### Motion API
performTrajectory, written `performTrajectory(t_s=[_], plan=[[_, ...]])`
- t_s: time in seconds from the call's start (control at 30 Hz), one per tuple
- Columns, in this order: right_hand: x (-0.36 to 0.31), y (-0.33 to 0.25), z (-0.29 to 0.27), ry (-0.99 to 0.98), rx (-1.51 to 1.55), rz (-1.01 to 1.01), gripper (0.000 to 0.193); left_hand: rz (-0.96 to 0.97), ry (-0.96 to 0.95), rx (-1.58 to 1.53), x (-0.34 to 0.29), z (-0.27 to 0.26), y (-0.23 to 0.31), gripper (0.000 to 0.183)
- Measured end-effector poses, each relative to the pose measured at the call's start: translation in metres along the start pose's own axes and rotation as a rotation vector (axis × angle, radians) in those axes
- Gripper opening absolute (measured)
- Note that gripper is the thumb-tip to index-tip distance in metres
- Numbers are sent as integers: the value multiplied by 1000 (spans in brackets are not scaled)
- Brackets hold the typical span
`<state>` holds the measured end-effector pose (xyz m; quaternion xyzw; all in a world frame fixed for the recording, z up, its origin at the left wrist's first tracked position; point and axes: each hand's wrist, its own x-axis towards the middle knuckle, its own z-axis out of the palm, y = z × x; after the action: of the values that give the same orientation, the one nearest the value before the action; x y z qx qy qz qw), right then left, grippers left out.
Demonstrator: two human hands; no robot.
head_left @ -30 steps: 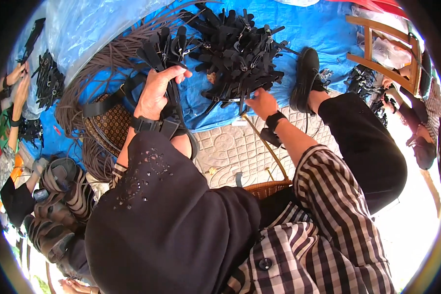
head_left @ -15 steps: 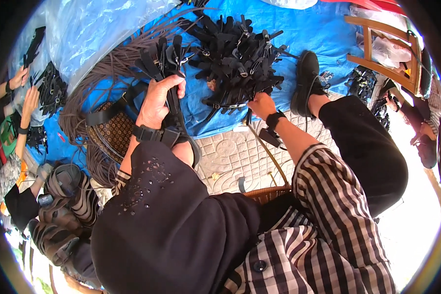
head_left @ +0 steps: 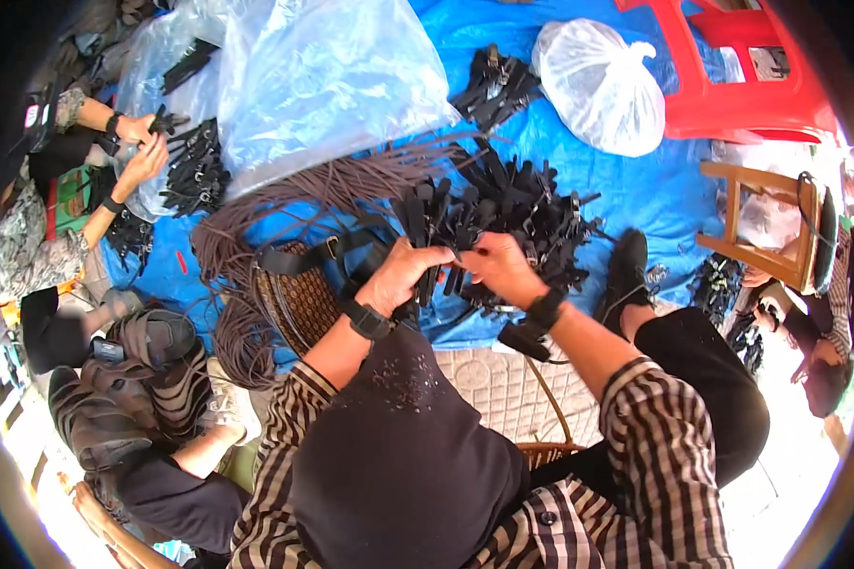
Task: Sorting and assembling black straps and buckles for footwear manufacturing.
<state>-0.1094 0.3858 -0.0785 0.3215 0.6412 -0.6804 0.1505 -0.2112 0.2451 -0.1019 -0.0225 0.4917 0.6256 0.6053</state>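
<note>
My left hand [head_left: 399, 275] is closed round a bunch of black buckled straps [head_left: 419, 216], whose ends fan out above the fist. Close beside it, my right hand [head_left: 505, 271] is pinched on a dark strap end at the bunch; the fingers hide most of it. Both hands are over my knee, at the near edge of a big heap of black straps [head_left: 546, 213] with metal buckles. A brown patterned bag [head_left: 294, 294] with a black shoulder strap lies just left of my left wrist.
Long brown cords [head_left: 247, 251] spread over the blue tarp [head_left: 470, 24]. Clear plastic sheeting [head_left: 332, 85], a tied plastic bag [head_left: 600, 90], a red stool [head_left: 721, 109] and a wooden stool [head_left: 764, 175] surround the heap. Other people handle straps at left and right.
My right hand has left the strap heap and come up to the bunch in my left hand. The view has shifted, bringing more of the tarp and the red stool into sight.
</note>
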Motion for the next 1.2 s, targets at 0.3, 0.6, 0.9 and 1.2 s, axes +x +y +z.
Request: performTrajectory(t_s=[0.3,0.6,0.9,1.2], plan=[[23,1,24,-137,61,-4,20,-79,-34,267,-11,-18,13,12],[10,30,-16,-348,41,206,29,-142,-86,123,-9,-8,-15,10],[-21,60,-12,-308,11,107,16,131,124,184,5,-4,25,9],[-13,62,-29,-16,-353,-161,15,265,221,583,25,-2,65,18]])
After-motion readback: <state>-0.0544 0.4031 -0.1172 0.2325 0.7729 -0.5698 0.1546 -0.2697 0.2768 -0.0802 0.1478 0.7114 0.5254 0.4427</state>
